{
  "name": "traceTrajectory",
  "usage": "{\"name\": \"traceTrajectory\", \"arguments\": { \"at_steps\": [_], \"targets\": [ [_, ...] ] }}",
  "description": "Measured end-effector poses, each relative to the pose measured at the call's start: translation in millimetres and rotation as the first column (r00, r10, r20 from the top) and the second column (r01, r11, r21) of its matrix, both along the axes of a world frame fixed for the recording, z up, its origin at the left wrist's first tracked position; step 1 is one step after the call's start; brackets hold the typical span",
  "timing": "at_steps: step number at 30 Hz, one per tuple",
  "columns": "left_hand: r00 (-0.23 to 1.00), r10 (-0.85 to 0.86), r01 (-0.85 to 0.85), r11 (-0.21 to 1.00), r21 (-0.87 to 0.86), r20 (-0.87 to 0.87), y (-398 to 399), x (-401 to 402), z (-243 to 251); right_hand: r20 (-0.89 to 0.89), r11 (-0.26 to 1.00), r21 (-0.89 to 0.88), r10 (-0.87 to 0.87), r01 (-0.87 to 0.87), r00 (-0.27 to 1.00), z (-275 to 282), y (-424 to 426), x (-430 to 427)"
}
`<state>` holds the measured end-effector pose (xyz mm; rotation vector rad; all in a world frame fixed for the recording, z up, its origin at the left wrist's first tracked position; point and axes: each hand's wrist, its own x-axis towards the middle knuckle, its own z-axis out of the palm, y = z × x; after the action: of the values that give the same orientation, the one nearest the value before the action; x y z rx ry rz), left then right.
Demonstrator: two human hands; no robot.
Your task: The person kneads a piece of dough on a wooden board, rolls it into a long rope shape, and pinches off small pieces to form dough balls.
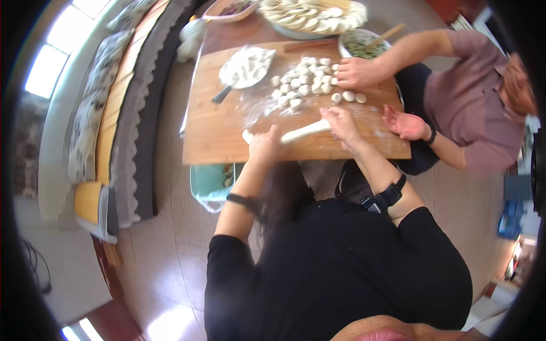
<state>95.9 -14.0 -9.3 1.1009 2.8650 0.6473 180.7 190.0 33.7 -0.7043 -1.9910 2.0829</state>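
A long roll of pale dough [306, 131] stretches between my two hands above the near edge of a wooden board [213, 140]. My left hand [263, 145] is wrapped around its left part, and a short stub of dough pokes out past the fingers. At the other end, my right hand [341, 124] grips the dough. Beyond the roll lie several small dough pieces [303, 79] in a loose cluster, dusted with flour. Three flattened pieces [349, 96] sit apart, just beyond my right hand.
At the back left of the board is a container of flour [247, 67] beside a dark-handled tool [222, 94]. A tray of dumplings [313, 19] and a bowl of green filling [362, 46] stand farther back. A co-worker's hand [358, 72] touches the dough pieces. Below hangs a lined bin [211, 181].
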Motion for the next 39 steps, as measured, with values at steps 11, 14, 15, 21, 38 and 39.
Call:
{"name": "traceTrajectory", "arguments": {
  "at_steps": [11,14,15,21,38,39],
  "targets": [
    [0.982,-0.179,0.177,0.984,-0.037,-0.059,-1.4,-18.7,-7.9,0.141,0.921,-0.385,-0.011,0.065,0.99,2.9,2.8,1.3],
    [0.963,-0.257,0.269,0.911,0.312,-0.08,36.4,2.2,3.9,0.046,0.94,-0.323,0.129,-0.108,0.991,24.1,-10.7,-0.1],
    [0.943,-0.331,0.298,0.793,0.532,-0.035,53.7,10.6,8.2,0.047,0.943,-0.321,0.108,-0.087,0.993,18.7,-9.8,1.0],
    [0.907,-0.367,0.193,0.797,0.572,0.205,69.5,44.6,1.9,-0.17,0.717,0.696,0.15,0.011,0.974,21.8,-3.1,19.5],
    [-0.182,-0.747,-0.593,0.602,0.535,0.639,47.5,39.2,28.7,-0.345,0.579,0.814,0.419,0.045,0.84,27.3,-10.3,8.1],
    [-0.171,-0.707,-0.585,0.634,0.506,0.687,48.0,41.7,32.5,-0.256,0.411,0.911,0.497,0.035,0.829,30.6,-12.3,9.9]
  ]
}}
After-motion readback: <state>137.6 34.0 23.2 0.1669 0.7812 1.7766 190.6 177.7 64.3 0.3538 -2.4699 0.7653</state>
